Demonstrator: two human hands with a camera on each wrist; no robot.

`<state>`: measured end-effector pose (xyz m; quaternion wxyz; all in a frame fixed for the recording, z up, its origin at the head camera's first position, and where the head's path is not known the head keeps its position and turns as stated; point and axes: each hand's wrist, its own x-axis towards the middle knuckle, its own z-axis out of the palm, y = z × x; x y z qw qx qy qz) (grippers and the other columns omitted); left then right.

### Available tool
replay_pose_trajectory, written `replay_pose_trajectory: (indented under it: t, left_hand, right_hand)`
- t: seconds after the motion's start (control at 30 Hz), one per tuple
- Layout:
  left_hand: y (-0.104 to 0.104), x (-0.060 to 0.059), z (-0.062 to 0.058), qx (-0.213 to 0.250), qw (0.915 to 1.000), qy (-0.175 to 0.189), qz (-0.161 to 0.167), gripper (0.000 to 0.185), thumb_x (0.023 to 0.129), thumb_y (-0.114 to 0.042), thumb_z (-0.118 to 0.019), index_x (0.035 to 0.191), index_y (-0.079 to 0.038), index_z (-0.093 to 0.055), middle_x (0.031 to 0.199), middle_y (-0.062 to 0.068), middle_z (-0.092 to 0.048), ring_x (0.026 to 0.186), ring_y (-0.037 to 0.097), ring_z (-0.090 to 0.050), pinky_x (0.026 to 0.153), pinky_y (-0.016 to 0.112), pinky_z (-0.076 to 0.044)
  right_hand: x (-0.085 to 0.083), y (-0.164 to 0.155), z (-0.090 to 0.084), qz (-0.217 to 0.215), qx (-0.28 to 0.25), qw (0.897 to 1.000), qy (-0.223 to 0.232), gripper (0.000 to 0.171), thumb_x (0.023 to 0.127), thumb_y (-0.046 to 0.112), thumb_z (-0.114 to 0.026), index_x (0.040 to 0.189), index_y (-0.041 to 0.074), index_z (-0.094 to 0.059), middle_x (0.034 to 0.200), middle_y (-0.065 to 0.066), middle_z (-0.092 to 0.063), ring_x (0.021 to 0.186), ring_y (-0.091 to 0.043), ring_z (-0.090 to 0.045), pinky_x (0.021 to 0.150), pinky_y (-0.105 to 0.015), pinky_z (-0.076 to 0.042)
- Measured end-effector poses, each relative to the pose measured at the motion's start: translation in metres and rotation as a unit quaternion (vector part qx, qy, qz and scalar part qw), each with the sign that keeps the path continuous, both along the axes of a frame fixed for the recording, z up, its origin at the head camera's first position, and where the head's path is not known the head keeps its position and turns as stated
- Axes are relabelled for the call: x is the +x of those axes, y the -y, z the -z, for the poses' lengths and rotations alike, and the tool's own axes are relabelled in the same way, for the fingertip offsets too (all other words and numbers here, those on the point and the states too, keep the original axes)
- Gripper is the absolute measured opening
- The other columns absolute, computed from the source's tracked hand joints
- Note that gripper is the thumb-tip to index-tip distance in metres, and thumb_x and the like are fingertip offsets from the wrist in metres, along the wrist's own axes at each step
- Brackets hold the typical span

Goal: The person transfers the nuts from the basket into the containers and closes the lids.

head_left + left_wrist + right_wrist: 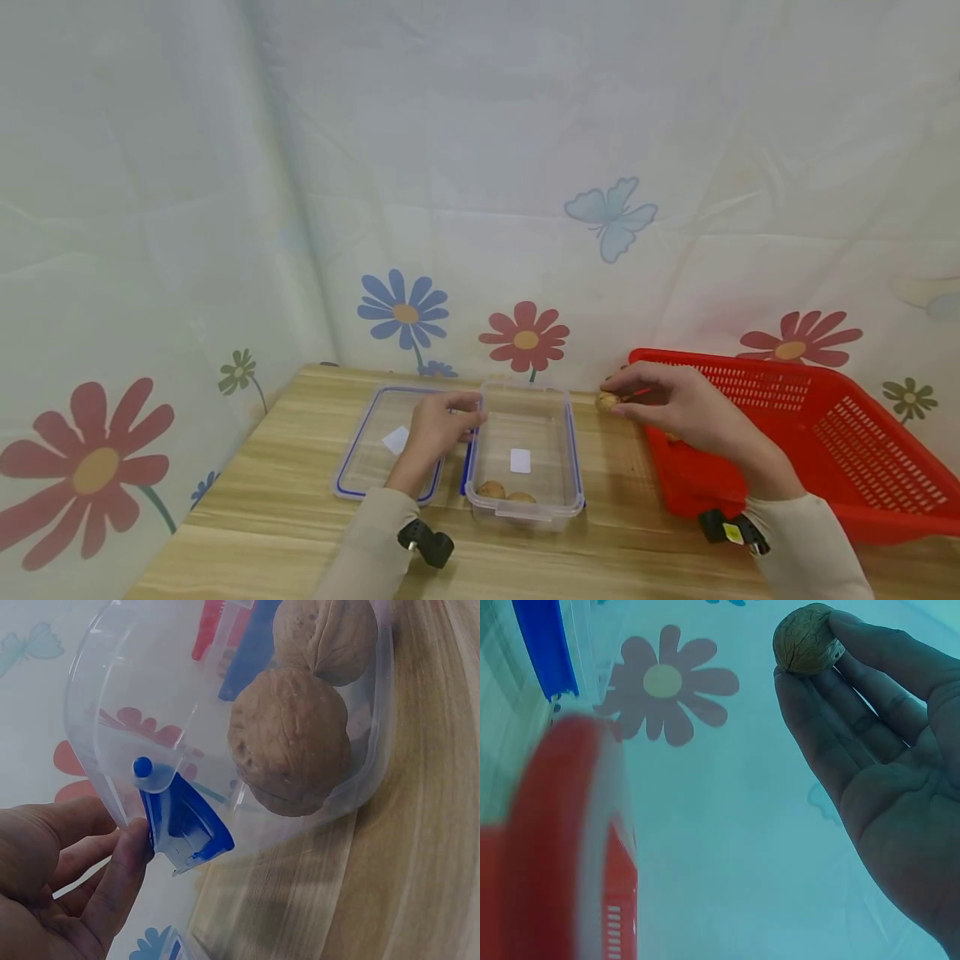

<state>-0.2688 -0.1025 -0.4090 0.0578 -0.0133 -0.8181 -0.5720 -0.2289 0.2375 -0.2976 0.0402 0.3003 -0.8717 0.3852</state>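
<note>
Head view: right hand point(678, 408) pinches a walnut point(607, 401) at its fingertips, between the red basket point(862, 433) and the clear box point(525, 454), just right of the box's far corner. Left hand point(438, 429) rests at the box's left wall, likely to steady it; the lid point(375, 442) lies left. Two nuts point(504, 492) sit at the box's near end.

Left wrist view: fingers point(120, 877) loosely curled, touching the blue latch point(184, 825); no grip seen.

Right wrist view: walnut point(804, 639) tan, wrinkled, seamed, held between thumb and fingertips point(799, 690); other fingers pressed together.
</note>
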Motion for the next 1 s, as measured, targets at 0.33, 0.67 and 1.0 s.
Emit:
replay_pose_trajectory:
  t: [0.33, 0.67, 1.0]
  left_hand:
    - [0.0, 0.0, -0.001, 0.003, 1.0, -0.001, 0.001, 0.035, 0.092, -0.004, -0.082, 0.125, 0.002, -0.075, 0.113, 0.017, -0.076, 0.073, 0.023, -0.076, 0.068, 0.033, -0.067]
    - [0.0, 0.001, -0.002, 0.0, 1.0, -0.001, -0.002, 0.034, 0.092, -0.004, -0.082, 0.125, 0.001, -0.076, 0.113, 0.017, -0.076, 0.072, 0.023, -0.076, 0.067, 0.032, -0.067]
    - [0.0, 0.002, -0.002, 0.0, 1.0, 0.004, -0.003, 0.035, 0.092, -0.005, -0.083, 0.125, 0.001, -0.076, 0.114, 0.017, -0.075, 0.071, 0.023, -0.076, 0.067, 0.031, -0.067]
  right_hand:
    - [0.005, 0.02, 0.019, -0.064, -0.029, 0.996, 0.057, 0.028, 0.097, 0.013, -0.08, 0.123, 0.008, -0.076, 0.117, -0.005, -0.073, 0.103, -0.02, -0.074, 0.089, -0.025, -0.063]
    - [0.005, 0.035, 0.034, -0.077, 0.014, 0.993, 0.083, 0.026, 0.094, 0.02, -0.083, 0.119, 0.016, -0.078, 0.11, 0.005, -0.076, 0.098, -0.016, -0.071, 0.089, -0.025, -0.063]
    - [0.001, 0.05, 0.049, -0.124, 0.056, 0.985, 0.108, 0.019, 0.094, 0.019, -0.084, 0.112, 0.016, -0.08, 0.102, 0.008, -0.075, 0.092, -0.014, -0.071, 0.085, -0.026, -0.064]
